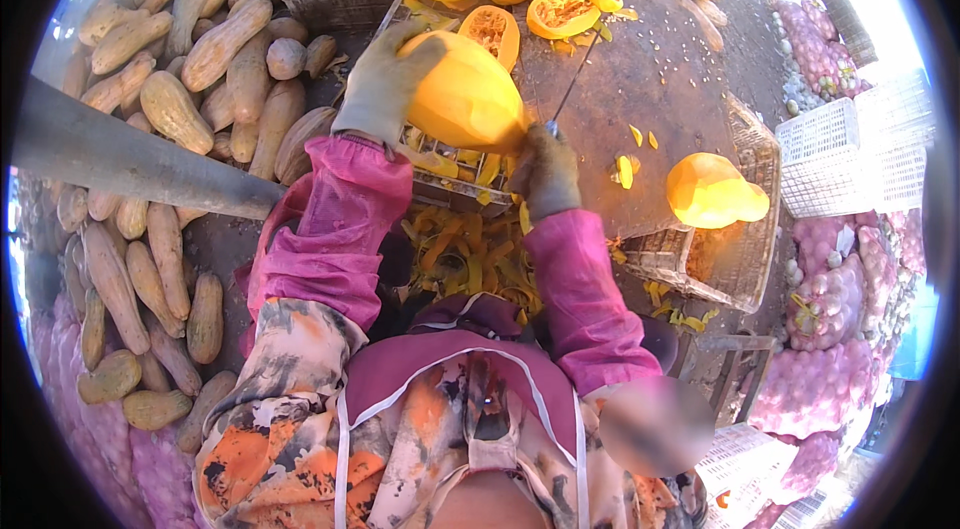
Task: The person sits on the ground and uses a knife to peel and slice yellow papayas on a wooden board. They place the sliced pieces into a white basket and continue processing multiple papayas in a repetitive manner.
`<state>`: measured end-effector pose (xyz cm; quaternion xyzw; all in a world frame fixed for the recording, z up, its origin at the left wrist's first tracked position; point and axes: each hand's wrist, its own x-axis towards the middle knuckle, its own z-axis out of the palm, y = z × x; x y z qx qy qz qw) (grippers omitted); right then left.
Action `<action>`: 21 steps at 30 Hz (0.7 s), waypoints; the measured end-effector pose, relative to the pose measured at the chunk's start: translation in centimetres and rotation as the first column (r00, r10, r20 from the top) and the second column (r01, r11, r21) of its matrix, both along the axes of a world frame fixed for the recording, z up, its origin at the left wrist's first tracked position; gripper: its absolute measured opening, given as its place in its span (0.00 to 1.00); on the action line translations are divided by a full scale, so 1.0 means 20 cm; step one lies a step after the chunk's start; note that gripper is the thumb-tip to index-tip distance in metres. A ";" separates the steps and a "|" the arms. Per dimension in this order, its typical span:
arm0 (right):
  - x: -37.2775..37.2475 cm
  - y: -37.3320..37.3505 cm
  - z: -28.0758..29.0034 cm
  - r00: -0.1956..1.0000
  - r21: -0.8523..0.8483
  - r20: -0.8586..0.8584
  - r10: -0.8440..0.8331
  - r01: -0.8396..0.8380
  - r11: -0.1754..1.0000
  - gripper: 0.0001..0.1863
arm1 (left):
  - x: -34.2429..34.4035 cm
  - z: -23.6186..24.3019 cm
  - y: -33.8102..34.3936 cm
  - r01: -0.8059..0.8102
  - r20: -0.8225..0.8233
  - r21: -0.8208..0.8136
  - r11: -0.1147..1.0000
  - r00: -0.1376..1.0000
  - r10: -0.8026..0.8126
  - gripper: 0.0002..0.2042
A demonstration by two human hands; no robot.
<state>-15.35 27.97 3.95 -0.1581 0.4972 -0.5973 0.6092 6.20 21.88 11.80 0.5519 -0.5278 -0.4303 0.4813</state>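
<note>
My gloved left hand [388,81] is closed on the upper left end of a peeled yellow squash [465,94], fingers spread over its side. The squash lies tilted above a crate at the table's near left edge. At its lower right end, my gloved right hand [550,171] grips a knife [579,79]. The long thin blade points away from me, over the brown tabletop [655,94], apart from the squash flesh. Just beyond are halved squashes, one squash half [562,9] showing its seedy hollow. Another peeled squash [705,191] sits at the table's right side.
Unpeeled squashes [228,44] are heaped on the left, beside a metal pole [140,144]. Peelings [455,249] cover the ground below my hands. A worn crate [745,269] stands at the right, with white crates [820,159] and pink net sacks [810,389] further out.
</note>
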 end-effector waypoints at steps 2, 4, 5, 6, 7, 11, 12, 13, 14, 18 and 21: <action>0.07 0.06 -0.04 0.993 0.022 0.116 -0.012 0.010 1.000 0.04 | -0.05 0.15 0.03 0.179 0.536 -0.346 0.921 0.843 0.038 0.24; 0.11 0.12 -0.06 0.984 0.074 0.173 0.042 -0.055 0.996 0.05 | -0.13 0.25 0.05 0.306 0.754 -0.404 0.862 0.645 0.125 0.25; 0.09 0.16 -0.04 0.991 0.113 -0.033 0.128 -0.124 0.986 0.09 | -0.18 0.28 0.06 0.286 0.772 -0.359 0.889 0.625 0.111 0.26; 0.06 0.19 -0.01 0.986 0.060 -0.102 0.131 -0.126 0.990 0.10 | -0.21 0.31 0.07 0.286 0.786 -0.314 0.906 0.613 0.079 0.26; 0.04 0.21 0.03 0.980 0.034 -0.165 0.114 -0.110 0.993 0.12 | -0.23 0.33 0.08 0.325 0.828 -0.271 0.906 0.559 0.047 0.28; -0.20 0.41 0.35 0.935 -0.019 -0.232 0.267 -0.279 0.960 0.10 | -0.30 0.34 0.17 0.442 0.858 -0.312 0.841 0.511 0.051 0.32; -0.24 0.47 0.44 0.924 -0.057 -0.193 0.329 -0.345 0.937 0.08 | -0.31 0.33 0.20 0.425 0.825 -0.295 0.856 0.565 0.003 0.33; -0.26 0.53 0.52 0.915 -0.019 -0.247 0.318 -0.333 0.943 0.07 | -0.32 0.32 0.24 0.400 0.762 -0.354 0.845 0.648 0.012 0.35; -0.26 0.58 0.59 0.903 0.011 -0.300 0.306 -0.317 0.948 0.07 | -0.33 0.31 0.28 0.373 0.710 -0.360 0.855 0.704 -0.008 0.36; -0.16 0.72 0.74 0.793 0.048 -0.549 0.264 -0.285 0.957 0.06 | -0.34 0.24 0.37 0.327 0.612 -0.418 0.848 0.791 -0.004 0.43; -0.14 0.76 0.79 0.733 0.135 -0.603 0.314 -0.294 0.946 0.06 | -0.32 0.21 0.37 0.319 0.611 -0.395 0.862 0.792 -0.013 0.46</action>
